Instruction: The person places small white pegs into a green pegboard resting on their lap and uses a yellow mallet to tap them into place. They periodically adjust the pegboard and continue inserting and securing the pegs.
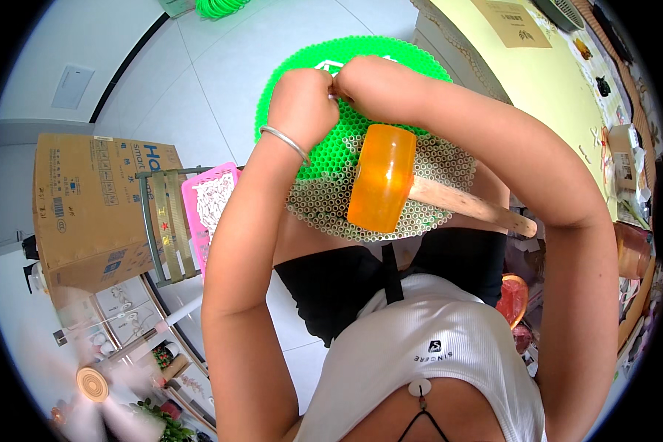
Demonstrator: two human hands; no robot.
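Observation:
A round bundle of tightly packed tubes (350,151) rests across my lap, bright green over its far part and pale-ringed over its near part. Above its far half, my left hand (306,103) and my right hand (376,88) meet, both closed with fingers curled in. A bit of white shows between them, but what they pinch is mostly hidden. Small white pieces (330,66) lie on the green just beyond my hands. Nearer to me, a mallet (383,177) with an orange, see-through head lies on the tubes, its wooden handle pointing right.
At left, a pink basket (190,199) of small white pieces sits on a folding stool (171,250) beside a large cardboard box (88,206). A yellow-topped table (523,74) with assorted items runs along the right. A green coil (219,7) lies at the far edge. Lower left is a fan (93,384).

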